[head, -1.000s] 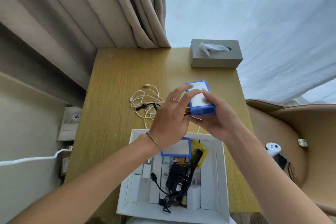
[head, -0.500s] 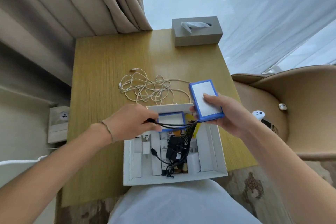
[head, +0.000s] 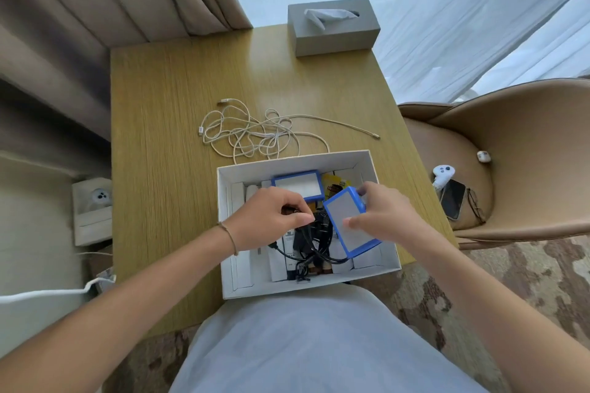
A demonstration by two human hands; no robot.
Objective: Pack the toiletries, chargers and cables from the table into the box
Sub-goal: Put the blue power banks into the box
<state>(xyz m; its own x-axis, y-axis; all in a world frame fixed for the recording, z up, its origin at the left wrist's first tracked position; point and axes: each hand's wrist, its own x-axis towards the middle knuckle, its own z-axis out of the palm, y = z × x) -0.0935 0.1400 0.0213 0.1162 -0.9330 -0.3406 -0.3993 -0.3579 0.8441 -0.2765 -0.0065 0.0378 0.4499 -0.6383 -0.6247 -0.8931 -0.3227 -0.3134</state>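
While the right hand (head: 388,217) grips a blue charger (head: 351,222) tilted over the white box (head: 306,285), the left hand (head: 271,220) pinches its black cable (head: 306,244) inside; white cables (head: 255,134) lie on the table (head: 166,143).

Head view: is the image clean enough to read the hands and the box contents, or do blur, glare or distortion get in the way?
Head view: wide-angle bending curves the table edges; daylight through the sheer curtain is bright but not glaring; left hand and right hand are slightly motion-blurred; items in the box are dark and cluttered, hard to separate.
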